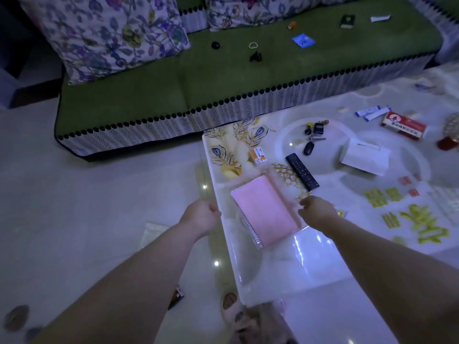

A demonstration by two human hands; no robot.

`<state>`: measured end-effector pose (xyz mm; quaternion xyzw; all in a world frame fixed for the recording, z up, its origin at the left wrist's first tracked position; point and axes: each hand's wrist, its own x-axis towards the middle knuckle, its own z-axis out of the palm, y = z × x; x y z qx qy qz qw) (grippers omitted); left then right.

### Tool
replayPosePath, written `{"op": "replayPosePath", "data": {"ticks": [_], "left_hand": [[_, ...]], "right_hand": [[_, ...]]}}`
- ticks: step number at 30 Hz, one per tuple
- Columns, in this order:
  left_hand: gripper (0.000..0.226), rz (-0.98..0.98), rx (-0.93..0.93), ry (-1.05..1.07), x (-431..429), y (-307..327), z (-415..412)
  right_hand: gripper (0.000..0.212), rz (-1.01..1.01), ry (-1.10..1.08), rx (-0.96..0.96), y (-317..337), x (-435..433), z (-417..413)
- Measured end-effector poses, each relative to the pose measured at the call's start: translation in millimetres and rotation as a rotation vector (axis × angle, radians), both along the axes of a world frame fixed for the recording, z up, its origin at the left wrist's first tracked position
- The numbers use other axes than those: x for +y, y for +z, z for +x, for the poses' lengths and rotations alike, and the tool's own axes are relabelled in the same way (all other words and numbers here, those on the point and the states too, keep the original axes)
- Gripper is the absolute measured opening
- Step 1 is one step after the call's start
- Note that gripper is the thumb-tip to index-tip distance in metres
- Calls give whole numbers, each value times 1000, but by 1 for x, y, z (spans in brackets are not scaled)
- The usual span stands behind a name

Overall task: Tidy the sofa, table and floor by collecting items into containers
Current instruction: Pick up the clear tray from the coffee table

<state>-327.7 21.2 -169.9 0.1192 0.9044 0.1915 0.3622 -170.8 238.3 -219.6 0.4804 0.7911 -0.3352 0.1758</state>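
Observation:
A clear plastic box with a pink lining point(263, 209) lies on the glossy white table point(285, 266), near its left end. My right hand point(315, 211) is at the box's right rim, fingers curled onto it. My left hand point(201, 214) hovers over the table's left edge, apart from the box, fingers curled and holding nothing. Farther along the table lie a black remote point(301, 172), a bunch of keys point(313, 137), an orange packet point(258, 155), a white paper packet point(363, 156), a red box point(403, 125) and blue-and-white sachets point(372, 112).
The green sofa seat point(149, 95) carries a black round item point(215, 45), a hair tie point(252, 45), a black clip point(255, 56), a blue packet point(303, 40), a dark booklet point(347, 21) and a white slip point(380, 18). A white packet point(154, 232) lies on the floor.

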Motion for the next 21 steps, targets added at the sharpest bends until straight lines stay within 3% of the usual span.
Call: {"op": "replayPosePath", "data": {"ticks": [16, 19, 21], "left_hand": [[28, -110, -32, -23, 59, -59, -28], [27, -122, -40, -22, 55, -64, -29], [28, -125, -42, -32, 52, -65, -32]], "right_hand": [[51, -162, -40, -175, -87, 35, -30], [42, -124, -12, -211, -95, 30, -31], [23, -117, 35, -240, -98, 25, -31]]}}
